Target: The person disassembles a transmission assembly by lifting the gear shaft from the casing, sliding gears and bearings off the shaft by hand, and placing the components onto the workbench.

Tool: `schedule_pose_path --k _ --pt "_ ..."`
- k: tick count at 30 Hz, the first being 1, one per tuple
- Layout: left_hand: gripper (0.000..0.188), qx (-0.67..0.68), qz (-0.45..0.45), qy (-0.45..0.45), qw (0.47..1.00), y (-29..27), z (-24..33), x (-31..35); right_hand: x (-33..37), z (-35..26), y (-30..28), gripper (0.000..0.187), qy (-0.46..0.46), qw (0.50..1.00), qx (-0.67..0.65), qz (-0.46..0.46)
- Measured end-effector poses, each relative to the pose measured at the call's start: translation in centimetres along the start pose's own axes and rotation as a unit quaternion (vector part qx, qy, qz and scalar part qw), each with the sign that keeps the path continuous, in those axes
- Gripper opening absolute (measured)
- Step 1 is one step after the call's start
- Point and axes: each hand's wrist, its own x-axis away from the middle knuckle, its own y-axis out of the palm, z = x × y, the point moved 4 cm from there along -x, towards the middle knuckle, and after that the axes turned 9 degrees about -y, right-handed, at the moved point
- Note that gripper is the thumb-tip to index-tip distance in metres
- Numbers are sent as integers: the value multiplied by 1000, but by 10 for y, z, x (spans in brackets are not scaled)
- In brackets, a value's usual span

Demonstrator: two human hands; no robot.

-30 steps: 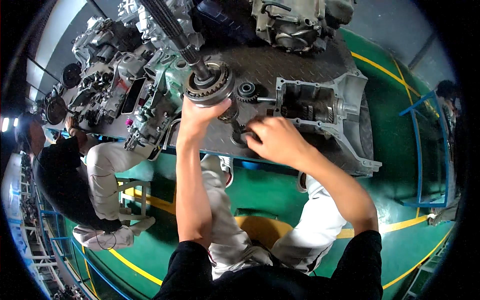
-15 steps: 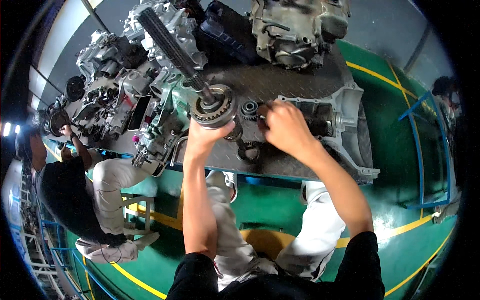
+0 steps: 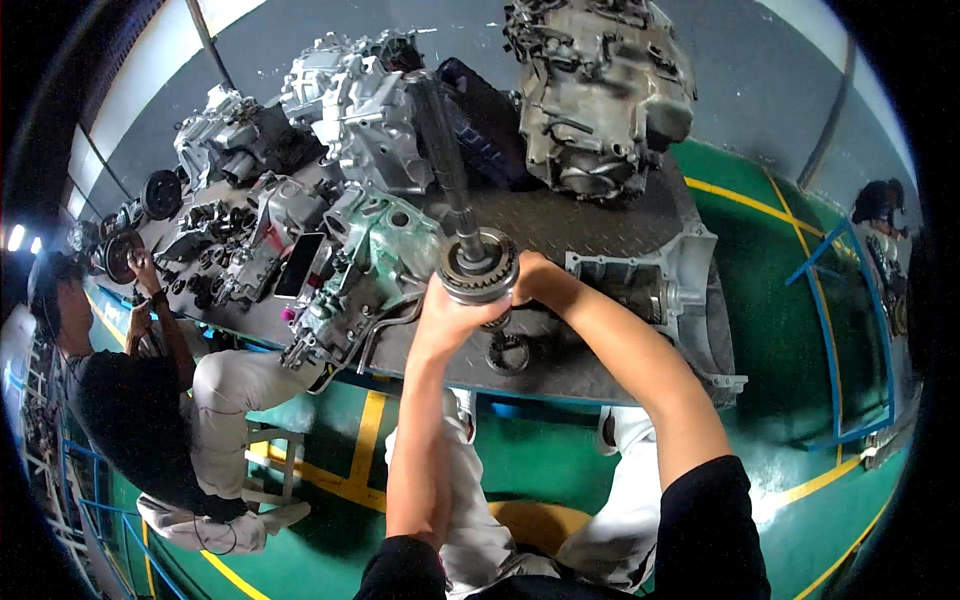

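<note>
1. The fingers of the left hand (image 3: 446,318) are closed around the wide metal ring at the lower end of a geared shaft (image 3: 461,205), gripping it from below.
2. The right hand (image 3: 540,281) is at three o'clock, against the far side of that ring. Its fingertips are hidden behind the metal, so whether they grip cannot be told.
3. The shaft sits above the left fingers, held clear of the tabletop (image 3: 565,367), tilted with its long splined end pointing between eleven and twelve o'clock.
4. Judging by how things lie, the work is midway: the wide ring is seated on the shaft, while a loose toothed ring (image 3: 508,367) lies apart on the tabletop, between five and six o'clock from the grip. The shaft is out of the open casing (image 3: 690,272) at three o'clock, whose hollow is partly behind the right forearm. Whether parts are going on or coming off is unclear.
5. Farther out, a large grimy housing (image 3: 605,110) stands at one o'clock, a silver housing (image 3: 368,135) at eleven, and a green-tinted housing (image 3: 385,238) near ten.
6. At the eight-o'clock edge, a co-worker (image 3: 125,420) in a dark top sits beside the tabletop.
</note>
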Motion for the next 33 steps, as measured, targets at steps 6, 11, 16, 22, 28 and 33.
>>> schedule_pose_path --k 6,11,16,22,28,33 --pt "51 23 -12 30 999 -2 16 6 9 -10 -14 70 -55 975 -193 94" --pt "54 11 16 76 997 -21 6 8 53 -46 -83 66 -167 899 -384 129" --pt "71 40 -22 71 996 7 5 -8 92 29 -157 48 -28 959 -214 186" --pt "70 -40 19 90 995 -4 16 6 182 -67 -338 39 -87 931 -241 260" --pt "67 -66 47 127 989 6 19 8 240 -119 -414 44 37 922 -260 286" --pt "66 -81 79 104 988 10 22 6 254 -119 -423 45 21 919 -212 331"
